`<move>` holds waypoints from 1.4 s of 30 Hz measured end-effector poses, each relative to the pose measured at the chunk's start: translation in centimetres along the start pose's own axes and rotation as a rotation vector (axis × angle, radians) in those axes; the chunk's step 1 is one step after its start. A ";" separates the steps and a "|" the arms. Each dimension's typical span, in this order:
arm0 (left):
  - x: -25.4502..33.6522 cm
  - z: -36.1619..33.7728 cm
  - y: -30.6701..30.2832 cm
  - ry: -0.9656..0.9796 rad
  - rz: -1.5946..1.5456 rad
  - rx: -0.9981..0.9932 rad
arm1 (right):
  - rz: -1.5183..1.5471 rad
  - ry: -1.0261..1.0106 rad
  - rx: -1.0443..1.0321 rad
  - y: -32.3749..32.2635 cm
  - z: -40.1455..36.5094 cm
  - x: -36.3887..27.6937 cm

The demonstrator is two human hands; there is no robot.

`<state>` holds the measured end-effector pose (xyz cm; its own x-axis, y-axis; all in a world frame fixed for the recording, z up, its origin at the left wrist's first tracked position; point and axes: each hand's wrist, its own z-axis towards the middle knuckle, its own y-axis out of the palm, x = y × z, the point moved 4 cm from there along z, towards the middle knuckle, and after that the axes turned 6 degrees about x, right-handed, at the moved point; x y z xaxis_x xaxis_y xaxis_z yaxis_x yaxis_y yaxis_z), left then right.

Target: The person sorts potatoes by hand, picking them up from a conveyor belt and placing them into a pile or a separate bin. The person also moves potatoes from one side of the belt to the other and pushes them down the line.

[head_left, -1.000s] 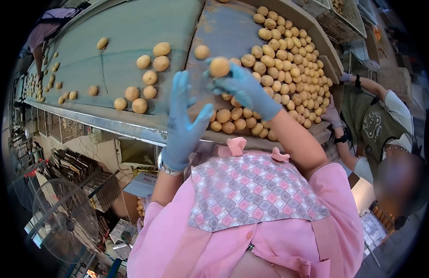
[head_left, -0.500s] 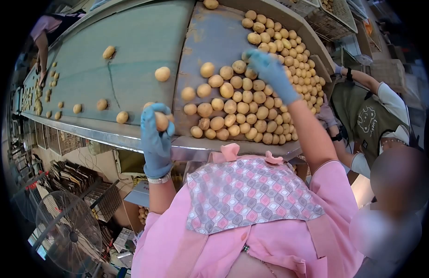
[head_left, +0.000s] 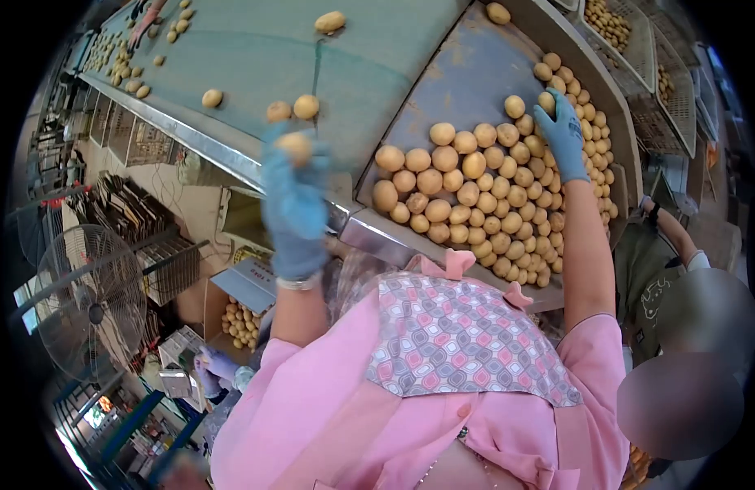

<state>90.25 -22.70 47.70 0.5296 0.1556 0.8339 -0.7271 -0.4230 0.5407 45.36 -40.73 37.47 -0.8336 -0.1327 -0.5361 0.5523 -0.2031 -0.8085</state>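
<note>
The round tan potato [head_left: 296, 147] sat clasped in the blue-gloved left hand [head_left: 294, 204], held over the steel worktop rim [head_left: 190, 140]. A light, full-fingered grip should spare its skin. The right hand [head_left: 562, 139] lay curled on the heap of tan potatoes [head_left: 467, 196], though I could not tell whether it gripped one.

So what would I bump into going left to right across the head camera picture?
A fan → left hand holding a potato → right hand on the potato heap → wire baskets.

Tan potatoes [head_left: 474, 165]; teal belt [head_left: 255, 49]; pink smock [head_left: 312, 416].
</note>
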 end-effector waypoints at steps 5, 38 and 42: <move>2.6 1.7 -25.4 0.385 0.402 0.756 | 0.025 -0.008 0.035 -1.9 -4.8 -0.4; -9.8 -6.4 7.9 0.576 1.557 -1.255 | -0.026 -0.175 -0.080 0.0 -16.6 -11.6; -9.9 -6.1 7.9 0.510 1.656 -1.346 | -0.213 -0.151 -0.187 2.6 -15.6 -11.1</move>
<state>76.53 -22.14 44.39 -0.6776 0.6615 0.3212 -0.1776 0.2767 -0.9444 56.11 -24.64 37.54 -0.9135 -0.2516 -0.3196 0.3448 -0.0621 -0.9366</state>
